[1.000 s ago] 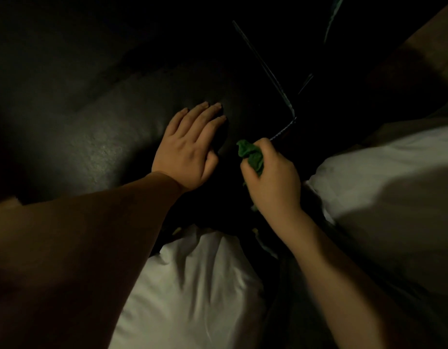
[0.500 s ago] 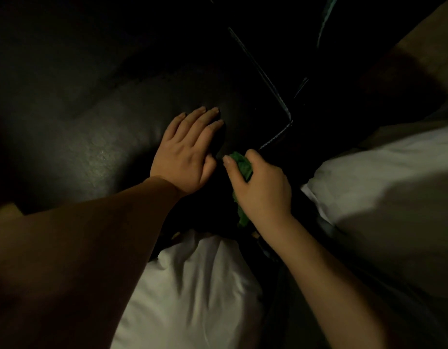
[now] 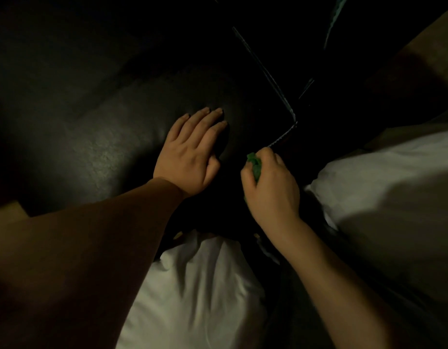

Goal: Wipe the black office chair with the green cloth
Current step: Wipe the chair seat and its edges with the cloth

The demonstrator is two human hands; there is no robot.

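Within right hand, mostly hidden green cloth.

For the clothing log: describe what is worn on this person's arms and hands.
The left hand is bare, with a long brown sleeve ending at its wrist. The right hand and right forearm are bare: no sleeve, glove, watch or ring shows.

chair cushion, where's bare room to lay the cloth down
Bare chair leather lies left of the left hand, and between it and the stitched seam. Crowded nearer the camera: the right hand gripping the green cloth, with white fabric on either side.
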